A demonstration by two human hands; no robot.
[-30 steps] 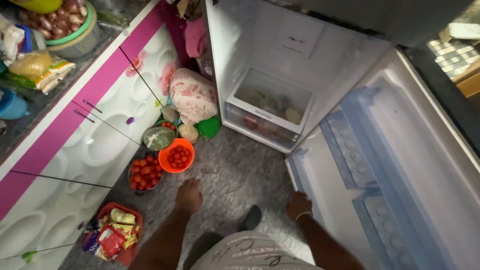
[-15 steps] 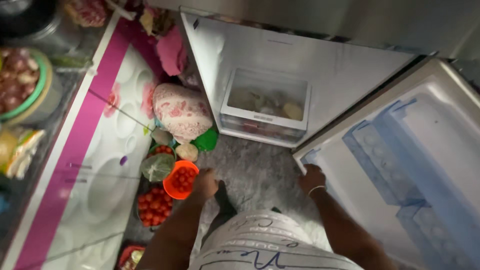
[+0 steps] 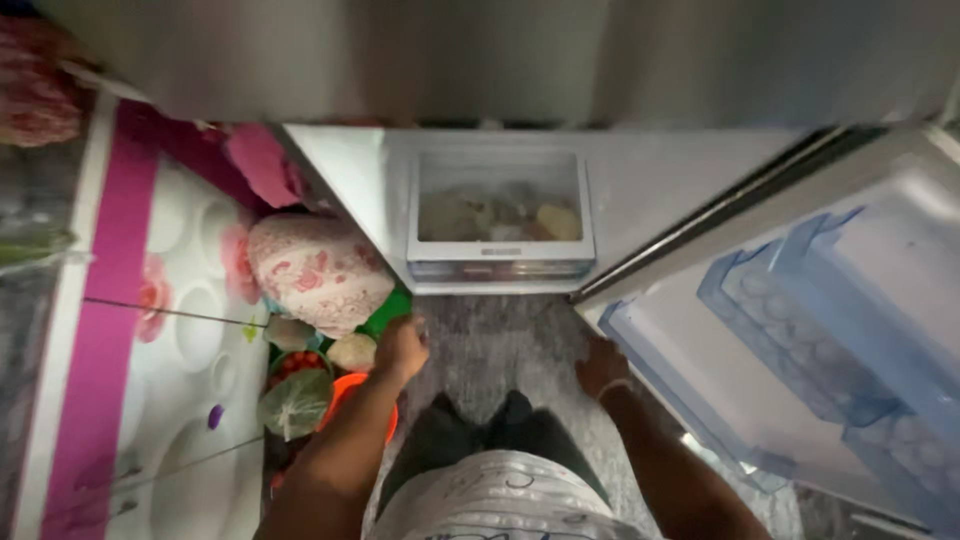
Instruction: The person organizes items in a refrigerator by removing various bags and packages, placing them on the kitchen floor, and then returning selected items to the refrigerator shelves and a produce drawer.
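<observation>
1. Left hand (image 3: pixel 400 347) lowered among produce on the floor, grip curled, touching or just over a pale round vegetable (image 3: pixel 352 352); hold or mere touch impossible to tell.
2. Just below that grip: orange bowl (image 3: pixel 352 393), contents hidden by the arm.
3. Left of it: green leafy cabbage (image 3: pixel 295 402), red tomatoes (image 3: pixel 298 362), floral bag (image 3: pixel 318 270).
4. Right hand (image 3: pixel 602 365) fingers spread, flat against fridge door (image 3: pixel 700 350) edge, holding nothing.
5. Ahead of both: clear fridge drawer (image 3: pixel 500 262) with blurred vegetables inside.
</observation>
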